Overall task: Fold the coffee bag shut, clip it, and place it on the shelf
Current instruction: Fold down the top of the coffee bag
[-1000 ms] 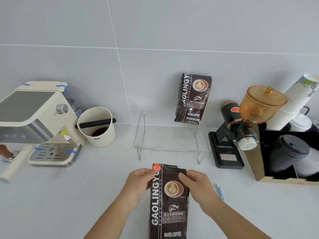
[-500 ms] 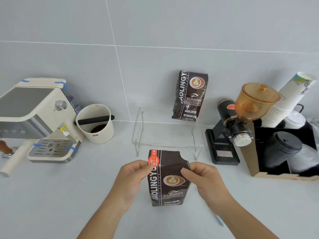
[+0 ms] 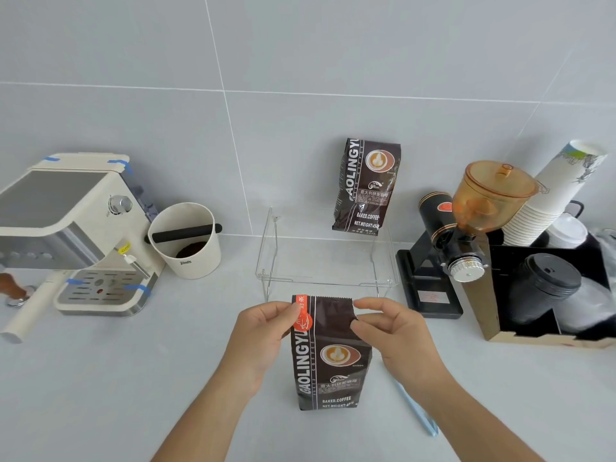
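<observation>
Upright on the pale matte table [image 3: 100, 395]: a glossy dark-brown foil coffee bag [image 3: 328, 358], flat crimped top edge, orange sticker at its upper left corner. Pinched at that corner by the left hand [image 3: 263, 338], thumb and fingers closed on the foil; pinched at the upper right edge by the right hand [image 3: 396, 338], likewise closed on it. Just behind, a clear acrylic shelf [image 3: 326, 261] carrying a second identical bag [image 3: 365, 186] leaning on the tiled wall. Slim pale-blue clip [image 3: 416, 411] lying right of the bag. Compared with half a second ago: top flap straightened up, bag more erect.
</observation>
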